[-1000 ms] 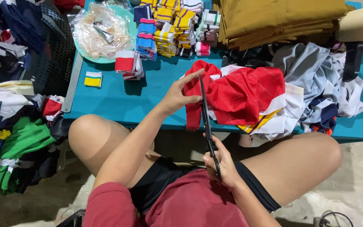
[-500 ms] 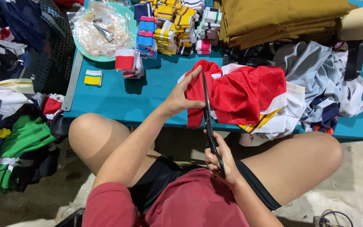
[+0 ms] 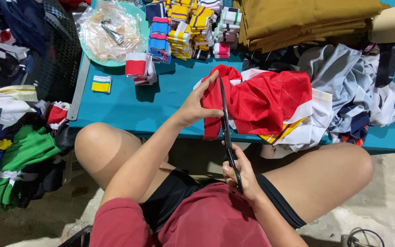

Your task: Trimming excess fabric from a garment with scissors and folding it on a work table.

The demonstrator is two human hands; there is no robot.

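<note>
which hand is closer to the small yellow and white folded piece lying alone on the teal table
Left. The left hand holds the red cloth just right of that yellow and white piece; the right hand grips scissors lower, off the table.

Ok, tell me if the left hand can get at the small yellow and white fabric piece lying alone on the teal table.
Probably yes: left hand pinches red fabric; bare table lies between it and the piece.

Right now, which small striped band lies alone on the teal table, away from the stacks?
The yellow-and-white band, by itself at the table's left near the metal ruler; the others are piled in stacks.
</note>
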